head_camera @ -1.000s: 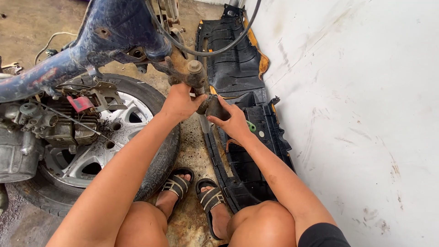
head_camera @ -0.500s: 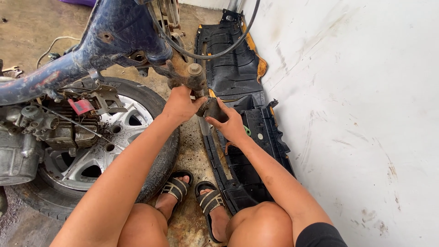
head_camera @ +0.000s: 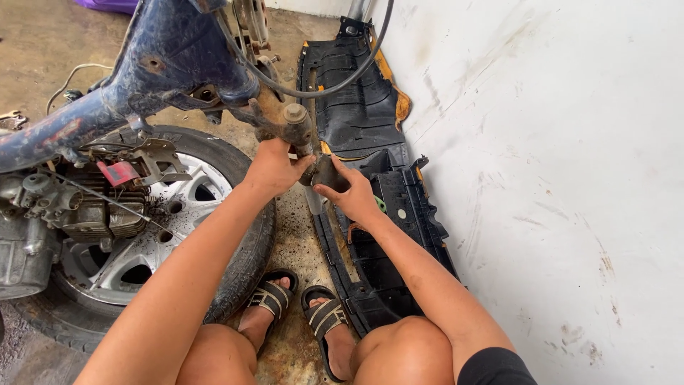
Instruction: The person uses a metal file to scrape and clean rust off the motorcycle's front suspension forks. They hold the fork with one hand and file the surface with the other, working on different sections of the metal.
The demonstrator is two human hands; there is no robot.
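Rusted metal bracket [head_camera: 285, 122] under the blue frame [head_camera: 164, 64]: the left hand [head_camera: 274, 167] clasped its lower end, while the right hand [head_camera: 353, 196] grasped a dark part [head_camera: 329, 173] just below. The part appeared not yet separated; the black panels [head_camera: 370, 142] already lay stripped beside the wall [head_camera: 556, 178].

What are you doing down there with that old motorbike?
A person squats by a stripped blue motorbike frame. The left hand grips under its rusty joint, and the right hand holds a small dark part against it. A wheel lies on the floor, and black plastic panels lean by the white wall.
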